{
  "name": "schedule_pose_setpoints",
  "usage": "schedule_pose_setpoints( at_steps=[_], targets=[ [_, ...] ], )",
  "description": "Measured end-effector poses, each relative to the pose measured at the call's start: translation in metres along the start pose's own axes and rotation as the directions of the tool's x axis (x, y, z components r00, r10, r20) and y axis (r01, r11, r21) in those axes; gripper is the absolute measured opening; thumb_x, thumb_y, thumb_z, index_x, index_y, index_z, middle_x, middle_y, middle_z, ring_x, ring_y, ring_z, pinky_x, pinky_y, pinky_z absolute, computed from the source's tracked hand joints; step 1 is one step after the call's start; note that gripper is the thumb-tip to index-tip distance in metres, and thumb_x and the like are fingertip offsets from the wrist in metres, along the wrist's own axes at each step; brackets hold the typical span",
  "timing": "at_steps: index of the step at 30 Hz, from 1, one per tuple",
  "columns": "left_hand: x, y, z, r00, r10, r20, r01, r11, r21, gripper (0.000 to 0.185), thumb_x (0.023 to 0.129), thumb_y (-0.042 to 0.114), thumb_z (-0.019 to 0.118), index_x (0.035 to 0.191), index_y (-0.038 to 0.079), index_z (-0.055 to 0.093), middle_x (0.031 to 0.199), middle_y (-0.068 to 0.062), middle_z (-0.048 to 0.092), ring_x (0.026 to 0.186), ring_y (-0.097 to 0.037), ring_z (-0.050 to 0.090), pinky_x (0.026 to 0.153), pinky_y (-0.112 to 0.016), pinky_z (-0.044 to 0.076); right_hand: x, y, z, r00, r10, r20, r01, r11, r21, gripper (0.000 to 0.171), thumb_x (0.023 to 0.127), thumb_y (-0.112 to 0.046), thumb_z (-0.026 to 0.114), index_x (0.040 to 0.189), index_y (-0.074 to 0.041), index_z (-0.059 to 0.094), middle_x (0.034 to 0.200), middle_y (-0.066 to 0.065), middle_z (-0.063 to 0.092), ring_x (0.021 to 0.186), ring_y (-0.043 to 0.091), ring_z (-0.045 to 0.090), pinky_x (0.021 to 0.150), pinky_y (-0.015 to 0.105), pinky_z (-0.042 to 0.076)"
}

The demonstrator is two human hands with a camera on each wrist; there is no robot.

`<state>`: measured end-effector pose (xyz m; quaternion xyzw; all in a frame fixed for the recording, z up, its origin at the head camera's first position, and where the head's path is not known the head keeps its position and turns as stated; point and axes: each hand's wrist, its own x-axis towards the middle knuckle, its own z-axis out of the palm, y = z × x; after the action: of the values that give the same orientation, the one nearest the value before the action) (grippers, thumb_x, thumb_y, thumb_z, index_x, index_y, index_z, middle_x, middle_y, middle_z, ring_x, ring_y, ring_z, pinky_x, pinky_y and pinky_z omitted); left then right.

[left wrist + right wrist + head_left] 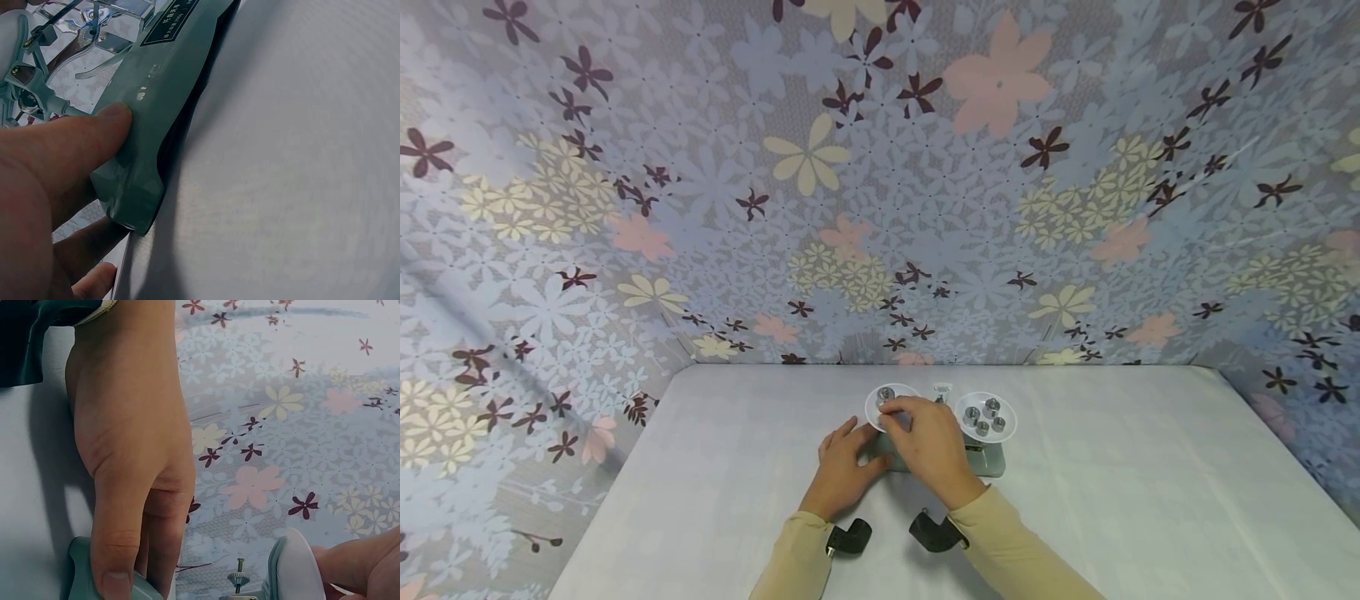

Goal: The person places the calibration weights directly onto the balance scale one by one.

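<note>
A grey-green balance scale (987, 460) stands on the white table (1112, 500) near its far edge. Its right pan (1004, 408) carries several small metal weights (982, 419). One metal weight (885, 392) sits on the left pan (874, 401). My left hand (845, 464) grips the left end of the scale's base (164, 94), thumb (94, 128) on top and fingers under it. My right hand (927, 439) reaches across to the left pan (292, 570), its fingertips (359, 565) curled at the pan's rim just beside the weight. Whether they pinch anything is hidden.
Flowered wallpaper (880, 183) covers the wall right behind the table and both sides. A pointer post (942, 390) rises between the pans. White tabletop stretches to the left and right of the scale.
</note>
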<state>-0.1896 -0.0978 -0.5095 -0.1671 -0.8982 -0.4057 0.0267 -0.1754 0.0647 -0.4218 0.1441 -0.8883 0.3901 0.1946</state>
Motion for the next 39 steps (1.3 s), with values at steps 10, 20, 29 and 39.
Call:
schedule_pose_setpoints(
  at_steps=[10, 20, 29, 39],
  targets=[
    [0.0, 0.001, 0.0, 1.0, -0.007, -0.004, 0.007, 1.0, -0.002, 0.056, 0.093, 0.037, 0.069, 0.138, 0.004, 0.06, 0.141, -0.011, 0.059, 0.144, -0.04, 0.034, 0.114, -0.065, 0.016, -0.001, 0.0, -0.001, 1.0, -0.011, -0.007, 0.011, 1.0, 0.011, 0.011, 0.087, -0.015, 0.078, 0.098, -0.012, 0.08, 0.095, 0.002, 0.077, 0.038, 0.0, 0.028, 0.045, 0.023, 0.034],
    [-0.001, 0.002, -0.001, 1.0, -0.004, -0.002, 0.004, 1.0, 0.0, 0.056, 0.093, 0.036, 0.069, 0.139, 0.006, 0.059, 0.142, -0.01, 0.059, 0.145, -0.04, 0.034, 0.114, -0.065, 0.015, -0.003, 0.003, -0.002, 0.998, -0.048, -0.052, 0.047, 0.999, -0.009, 0.012, 0.086, -0.018, 0.079, 0.098, -0.014, 0.079, 0.093, -0.001, 0.076, 0.044, -0.002, 0.037, 0.049, 0.023, 0.038],
    [-0.002, 0.005, -0.001, 1.0, -0.005, -0.008, 0.005, 1.0, 0.01, 0.057, 0.093, 0.037, 0.069, 0.14, 0.006, 0.059, 0.142, -0.011, 0.059, 0.144, -0.041, 0.034, 0.114, -0.066, 0.016, -0.013, 0.0, -0.015, 1.0, 0.017, -0.024, -0.014, 0.994, 0.108, 0.017, 0.084, -0.012, 0.081, 0.101, -0.014, 0.079, 0.084, -0.005, 0.072, 0.044, 0.002, 0.039, 0.038, 0.023, 0.033],
    [-0.001, 0.004, 0.0, 1.0, -0.007, -0.013, 0.007, 1.0, 0.015, 0.058, 0.092, 0.038, 0.07, 0.14, 0.006, 0.059, 0.143, -0.012, 0.058, 0.144, -0.041, 0.034, 0.115, -0.065, 0.015, -0.029, 0.007, -0.025, 1.0, -0.009, -0.02, 0.011, 0.995, 0.099, 0.016, 0.081, -0.009, 0.084, 0.095, -0.014, 0.079, 0.063, -0.011, 0.052, 0.046, 0.0, 0.037, 0.048, 0.023, 0.035]
  ],
)
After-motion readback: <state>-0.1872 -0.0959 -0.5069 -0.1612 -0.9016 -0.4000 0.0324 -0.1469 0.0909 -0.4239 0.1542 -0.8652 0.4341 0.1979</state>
